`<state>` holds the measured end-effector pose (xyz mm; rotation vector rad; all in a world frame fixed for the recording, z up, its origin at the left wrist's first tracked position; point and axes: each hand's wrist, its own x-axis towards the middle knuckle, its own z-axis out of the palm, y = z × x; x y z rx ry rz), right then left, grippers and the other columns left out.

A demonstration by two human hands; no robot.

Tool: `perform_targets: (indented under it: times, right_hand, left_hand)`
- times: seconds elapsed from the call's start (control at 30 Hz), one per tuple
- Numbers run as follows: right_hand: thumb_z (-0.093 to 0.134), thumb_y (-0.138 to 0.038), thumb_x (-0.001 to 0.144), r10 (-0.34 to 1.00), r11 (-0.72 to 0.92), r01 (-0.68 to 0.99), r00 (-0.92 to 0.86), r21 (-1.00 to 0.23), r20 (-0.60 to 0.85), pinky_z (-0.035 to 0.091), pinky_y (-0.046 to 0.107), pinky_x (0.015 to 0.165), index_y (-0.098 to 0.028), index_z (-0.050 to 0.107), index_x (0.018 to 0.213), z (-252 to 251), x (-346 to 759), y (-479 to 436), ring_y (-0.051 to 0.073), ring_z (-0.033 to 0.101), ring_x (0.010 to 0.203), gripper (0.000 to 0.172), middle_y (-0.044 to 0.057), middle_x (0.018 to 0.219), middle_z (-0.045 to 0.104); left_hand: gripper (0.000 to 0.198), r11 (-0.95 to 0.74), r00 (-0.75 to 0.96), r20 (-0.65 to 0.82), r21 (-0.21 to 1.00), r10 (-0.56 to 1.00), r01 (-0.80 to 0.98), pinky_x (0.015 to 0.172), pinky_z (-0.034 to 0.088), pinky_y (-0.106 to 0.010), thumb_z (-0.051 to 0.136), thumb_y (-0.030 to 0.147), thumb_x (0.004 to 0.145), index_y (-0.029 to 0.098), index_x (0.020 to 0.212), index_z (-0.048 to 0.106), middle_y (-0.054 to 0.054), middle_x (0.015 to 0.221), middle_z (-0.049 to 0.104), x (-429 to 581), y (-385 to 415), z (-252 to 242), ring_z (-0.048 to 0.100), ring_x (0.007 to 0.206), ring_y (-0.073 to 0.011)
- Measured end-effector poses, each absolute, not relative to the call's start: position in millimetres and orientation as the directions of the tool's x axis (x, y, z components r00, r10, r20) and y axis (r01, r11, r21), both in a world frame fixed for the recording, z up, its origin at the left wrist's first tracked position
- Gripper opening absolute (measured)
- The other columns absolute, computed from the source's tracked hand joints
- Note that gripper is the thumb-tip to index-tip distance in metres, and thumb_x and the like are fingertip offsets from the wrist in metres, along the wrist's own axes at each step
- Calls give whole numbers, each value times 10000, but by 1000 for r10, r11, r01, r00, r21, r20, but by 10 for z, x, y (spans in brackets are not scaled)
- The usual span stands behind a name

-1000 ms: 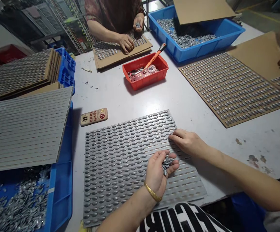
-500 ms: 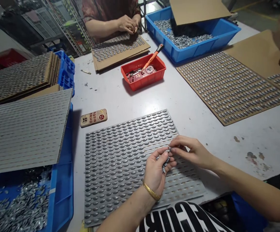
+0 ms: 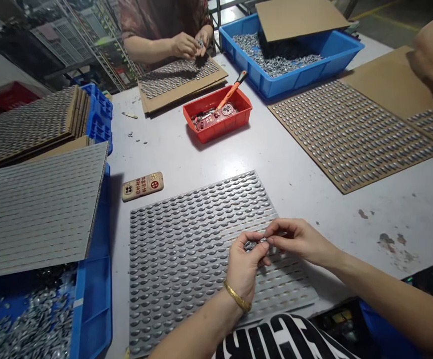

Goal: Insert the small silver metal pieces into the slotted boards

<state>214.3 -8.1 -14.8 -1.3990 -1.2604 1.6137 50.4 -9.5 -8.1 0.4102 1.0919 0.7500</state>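
My left hand [image 3: 243, 262], with a gold bracelet at the wrist, is curled around several small grey oval metal pieces [image 3: 250, 246]. Thumb and fingers of my right hand [image 3: 306, 243] pinch at the left thumb tip, on what looks like one more small oval piece, mostly hidden by the fingers. Both hands are above a grey slotted board [image 3: 285, 286] lying on the table. Rows of the same oval pieces [image 3: 179, 249] fill its left and far parts. Near my hands and toward the right, its slots hold none.
Left stands a blue bin [image 3: 92, 299] of loose pieces, partly covered by a grey slotted board [image 3: 40, 209]. A phone [image 3: 142, 186], a red tray [image 3: 221, 128] and a filled cardboard sheet [image 3: 354, 134] lie beyond. Two other people work at the far side and right, near another blue bin [image 3: 294, 82].
My right hand has lowered slightly, and my left fingers have closed more over the pieces. The person opposite has separated their hands a little. The view has shifted slightly.
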Motion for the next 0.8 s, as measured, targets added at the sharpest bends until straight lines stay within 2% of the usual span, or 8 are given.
perform_targets:
  times: [0.07,0.13,0.23,0.3,0.43,0.67,0.8]
  right_hand:
    - [599,-325,848,943,-211,196,-217,-958,-252,473,242,593,-170,666,860,-137,2209,-62,127,580,661,169,18,757,633]
    - [554,-280,875,976,-25,315,-197,-949,-91,491,270,661,-188,672,903,-155,2298,-15,154,608,761,152,43,853,658]
    - [514,-207,893,964,252,516,-206,-819,167,500,305,733,-203,665,970,-272,2449,102,176,609,858,170,70,947,656]
    - [493,-170,898,929,369,601,-263,-709,260,504,326,746,-202,661,986,-391,2529,186,183,600,865,193,80,942,651]
    - [455,-147,913,885,464,648,-371,-603,282,520,354,764,-212,654,1012,-550,2593,295,192,590,890,231,86,972,648]
    - [425,-182,931,884,463,620,-381,-634,273,539,357,751,-225,654,1007,-509,2605,353,184,605,863,245,76,946,655]
    - [431,-150,916,874,481,655,-411,-583,259,519,352,765,-221,657,1004,-520,2625,354,191,591,887,253,80,972,652]
  left_hand:
    - [269,714,280,-660,602,697,-358,480,426,-189,750,230,676,143,885,605,-13,733,614,502,-60,-55,544,551,-81]
    - [260,731,292,-680,547,672,-408,478,431,-184,711,273,727,139,921,601,-42,797,633,479,-23,-26,580,598,-97]
    - [249,744,274,-728,459,628,-486,551,491,-212,602,295,813,124,994,598,-84,858,653,430,-7,-14,635,670,-133]
    - [247,771,290,-757,408,585,-489,598,519,-235,567,251,823,111,1026,593,-96,856,659,409,-32,-25,649,683,-144]
    - [237,798,350,-745,396,568,-454,568,508,-212,577,212,818,111,1032,583,-71,793,648,404,-86,-32,629,630,-121]
    - [185,790,346,-733,420,585,-447,604,524,-224,608,234,821,136,972,562,-74,825,661,389,-81,-3,648,678,-134]
    - [209,794,340,-739,425,582,-435,623,530,-215,641,220,804,117,983,607,-69,804,649,390,-88,-5,628,669,-113]
